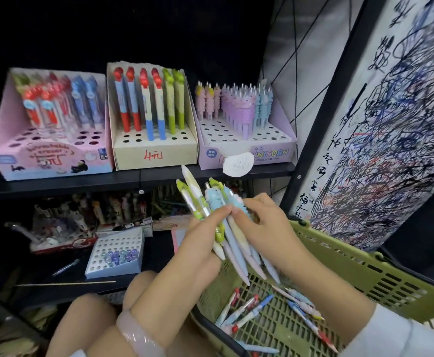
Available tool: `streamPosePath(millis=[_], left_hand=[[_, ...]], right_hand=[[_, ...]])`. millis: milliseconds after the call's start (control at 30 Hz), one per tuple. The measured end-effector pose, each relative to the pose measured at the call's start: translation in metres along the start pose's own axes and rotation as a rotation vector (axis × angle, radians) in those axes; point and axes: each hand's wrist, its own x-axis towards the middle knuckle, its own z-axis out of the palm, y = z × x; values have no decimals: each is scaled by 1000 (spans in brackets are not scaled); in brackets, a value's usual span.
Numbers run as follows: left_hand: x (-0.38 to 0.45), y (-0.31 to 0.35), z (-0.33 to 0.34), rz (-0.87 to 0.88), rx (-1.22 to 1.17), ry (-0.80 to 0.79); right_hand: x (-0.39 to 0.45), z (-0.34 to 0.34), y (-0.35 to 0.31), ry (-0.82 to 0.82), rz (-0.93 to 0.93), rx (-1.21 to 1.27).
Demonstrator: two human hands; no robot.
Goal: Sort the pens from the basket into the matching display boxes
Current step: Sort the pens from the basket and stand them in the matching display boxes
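Black shelving fills the view, and on the upper shelf (138,177) three display boxes stand side by side. At the left is a pink box (48,155) holding red and blue pens at its back rows. Beside it, touching, is a cream box (156,153) with red-topped and green-topped pens standing upright. To the right of that is a purple box (246,150) marked UNICORN, packed with pink, lilac and pale blue pens, and a white paper tag (237,164) hangs from its front edge.

Below, on the lower shelf, a small white box (115,249) with rows of holes holds a few blue-capped items, with blurred stock behind it.

Both hands meet over a green basket (365,269) at the lower right. The left hand (200,243) grips a bundle of pens (210,207), fingers curled round the barrels, tips fanned upward toward the shelf. The right hand (264,220) pinches one of the pale blue pens in that bundle between thumb and fingers. A pale bangle (138,336) sits on the left wrist.

More loose pens (275,307) lie on the basket's mesh floor. A scribbled white board (391,124) leans at the right.
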Motion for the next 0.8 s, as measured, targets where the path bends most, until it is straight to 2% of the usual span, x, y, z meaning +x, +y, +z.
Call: streamPosePath(millis=[200, 333, 467, 567, 667, 800], left_hand=[[9, 42, 9, 197, 127, 33], [19, 65, 13, 289, 253, 85], [32, 77, 15, 306, 307, 87], [40, 81, 22, 296, 297, 62], [46, 82, 29, 287, 299, 14], [53, 81, 32, 274, 299, -3]], right_hand=[[30, -11, -32, -16, -43, 268], [57, -22, -46, 49, -54, 312], [99, -60, -46, 279, -90, 308], [133, -94, -40, 503, -131, 195], [165, -117, -29, 671, -172, -62], [197, -123, -11, 632, -101, -366]])
